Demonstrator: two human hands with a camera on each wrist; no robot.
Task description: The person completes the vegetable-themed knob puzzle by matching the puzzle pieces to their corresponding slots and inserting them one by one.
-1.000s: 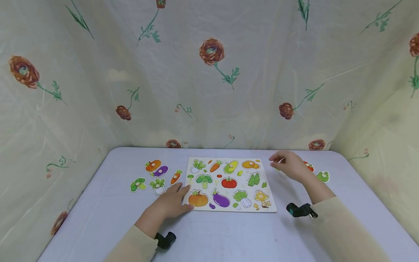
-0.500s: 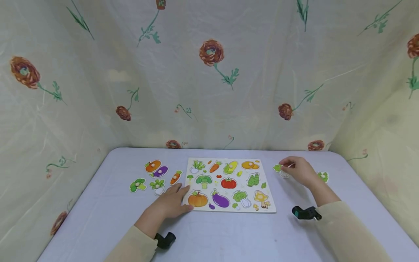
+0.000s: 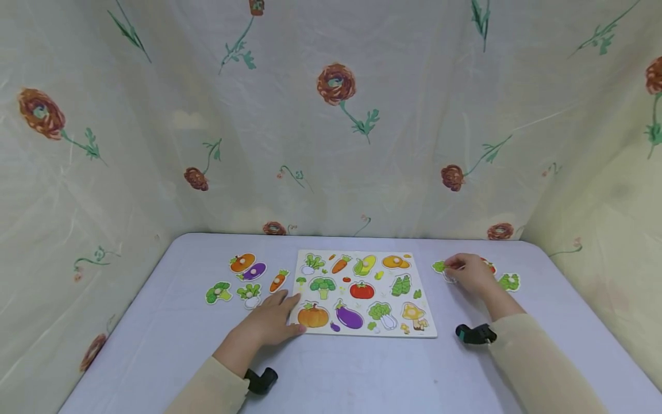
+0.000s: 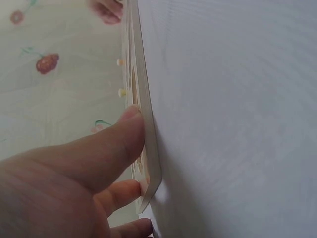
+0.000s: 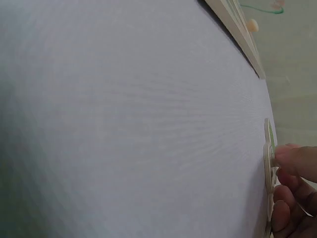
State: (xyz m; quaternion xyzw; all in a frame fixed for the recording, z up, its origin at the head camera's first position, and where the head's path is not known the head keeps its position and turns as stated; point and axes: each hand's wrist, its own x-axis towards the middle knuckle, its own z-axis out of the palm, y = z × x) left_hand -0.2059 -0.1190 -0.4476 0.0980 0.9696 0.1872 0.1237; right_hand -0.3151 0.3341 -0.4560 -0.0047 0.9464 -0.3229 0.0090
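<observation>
Right hand [image 3: 472,276] has shifted farther from the board [image 3: 383,292] since 1 second ago, its fingertips pinching the cabbage piece [image 3: 439,267] (leafy end boardward), right of it; left hand [image 3: 270,319], fingers spread, rests at its near left corner.

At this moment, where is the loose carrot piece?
In the head view, the carrot piece lies left of the board, beside the turnip piece, just beyond the left hand.
</observation>
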